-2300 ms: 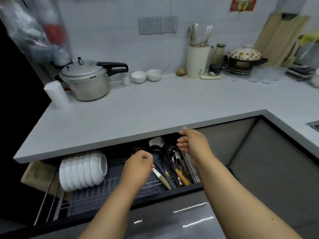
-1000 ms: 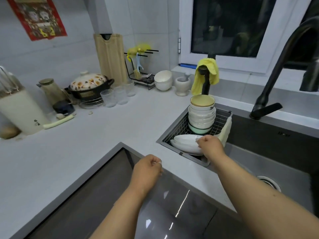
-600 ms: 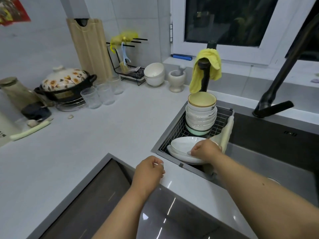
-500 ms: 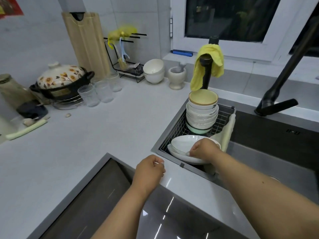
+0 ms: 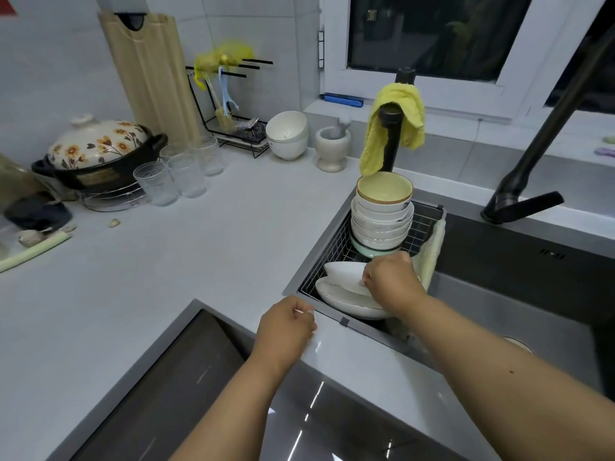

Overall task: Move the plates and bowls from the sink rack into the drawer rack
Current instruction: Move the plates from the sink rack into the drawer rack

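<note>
Top glossy white plate (image 5: 344,271) now tilted up, right hand (image 5: 391,281) fingers gripping its rim, left hand (image 5: 288,327) curled, holding nothing.

Glossy white ceramic plates (image 5: 346,296) and bowls (image 5: 382,221); thin metal wire sink rack (image 5: 424,227); matt pale tabletop (image 5: 199,244); ribbed wooden board (image 5: 149,74).

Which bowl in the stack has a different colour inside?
The top bowl of the stack in the sink rack. It is pale yellow inside with a brown rim; the bowls under it look white, apart from a pale green one at the bottom.
</note>
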